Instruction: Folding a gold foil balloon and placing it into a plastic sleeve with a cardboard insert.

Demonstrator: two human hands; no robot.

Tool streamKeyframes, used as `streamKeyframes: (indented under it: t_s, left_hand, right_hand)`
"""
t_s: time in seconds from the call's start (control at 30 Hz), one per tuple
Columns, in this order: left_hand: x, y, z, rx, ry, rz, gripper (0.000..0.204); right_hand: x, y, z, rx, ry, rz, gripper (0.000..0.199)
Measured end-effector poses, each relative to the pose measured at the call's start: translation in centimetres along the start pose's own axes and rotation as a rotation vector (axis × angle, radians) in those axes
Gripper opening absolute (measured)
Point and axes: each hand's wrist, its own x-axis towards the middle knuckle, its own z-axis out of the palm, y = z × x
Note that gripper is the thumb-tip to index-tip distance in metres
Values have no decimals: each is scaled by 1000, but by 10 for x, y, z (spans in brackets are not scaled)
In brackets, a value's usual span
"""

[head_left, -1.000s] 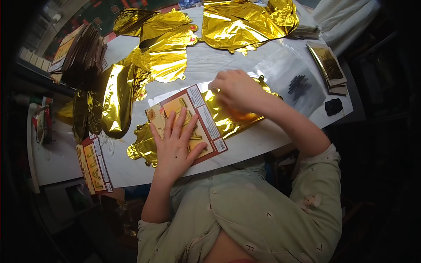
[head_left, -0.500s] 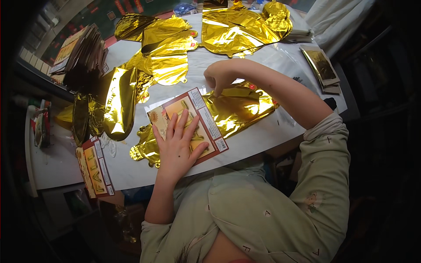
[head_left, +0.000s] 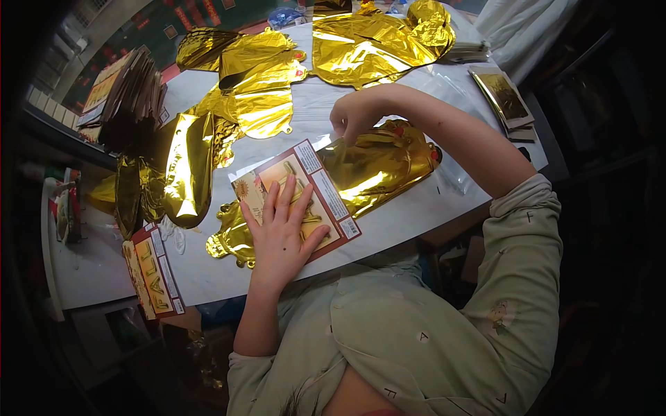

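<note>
**Layout on the counter**

The printed card [head_left: 298, 201] lies on the counter [head_left: 416, 208] at its near edge, over 1 foil balloon [head_left: 374, 166] that reaches out to its right. The left hand [head_left: 281, 232] lies on the card; the right hand [head_left: 354, 114] is behind it, at the balloon's far edge. More foil balloons [head_left: 257, 90] lie behind and left. A second card [head_left: 154, 274] lies at the near left, a stack of packets [head_left: 503, 97] far right.
</note>
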Motion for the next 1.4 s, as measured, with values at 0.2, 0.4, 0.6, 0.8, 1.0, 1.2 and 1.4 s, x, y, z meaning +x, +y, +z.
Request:
streamKeyframes:
  t_s: [0.2,0.4,0.6,0.8,1.0,1.2,1.4]
  left_hand:
    - [-4,-1,0,14,8,-9,75]
    - [-1,-1,3,24,16,1,75]
    - [-4,-3,4,24,21,-16,75]
    - [-15,-10,19,-582,-207,-250,66]
    - [-14,-8,10,-337,-333,-223,64]
    - [-12,-11,13,-302,-301,-169,52]
    - [-17,-11,9,-283,-254,-186,50]
  right_hand:
    - [-22,6,-2,78,-44,9,29]
    - [-17,-13,-15,68,-160,6,31]
    - [-20,-135,-39,-534,-302,63,36]
    - [-6,-168,-37,497,-609,-202,98]
    - [-57,-120,7,36,252,-360,94]
    - [-73,-84,179,60,802,-438,99]
    - [-37,-111,209,195,1183,-278,94]
